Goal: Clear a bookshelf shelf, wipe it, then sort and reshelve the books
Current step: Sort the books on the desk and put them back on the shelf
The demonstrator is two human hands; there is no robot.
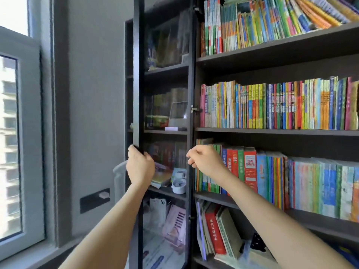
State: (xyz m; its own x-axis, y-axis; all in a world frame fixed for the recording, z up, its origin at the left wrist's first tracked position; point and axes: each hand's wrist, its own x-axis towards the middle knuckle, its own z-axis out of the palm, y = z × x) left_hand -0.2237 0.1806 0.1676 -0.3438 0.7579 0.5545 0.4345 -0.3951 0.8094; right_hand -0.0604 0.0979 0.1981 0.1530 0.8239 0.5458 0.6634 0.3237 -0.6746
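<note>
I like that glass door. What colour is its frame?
Black. The door frame, gripped by the left hand, shows best in the head view.

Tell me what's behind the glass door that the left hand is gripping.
Through the glass door show dim shelves with books, a green box, a white cup and a pink rack. The left hand covers some; titles are unreadable.
</note>
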